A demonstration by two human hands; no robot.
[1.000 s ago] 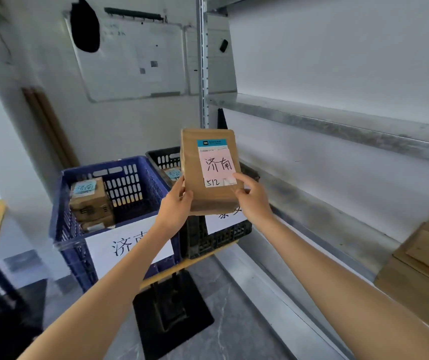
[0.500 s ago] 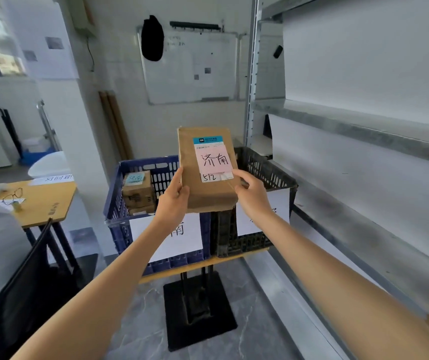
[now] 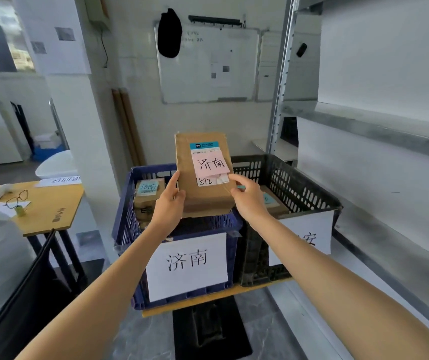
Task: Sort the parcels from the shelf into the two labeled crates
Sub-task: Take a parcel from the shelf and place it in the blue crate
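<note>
Item in hand: flat brown paper parcel with pink 济南 note [image 3: 203, 175], gripped by my left hand [image 3: 169, 206] and right hand [image 3: 247, 201] above the matching blue plastic crate labelled 济南 [image 3: 127, 229]; I reckon lowering in comes next

brown parcel [image 3: 203, 196]; pink 济南 note, 512; upright over blue crate [image 3: 127, 224]; black crate [image 3: 299, 193] beside

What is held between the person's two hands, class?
A brown parcel, in the head view. The left hand grips its left edge, the right hand its right; its pink note reads like the blue crate sign.
</note>
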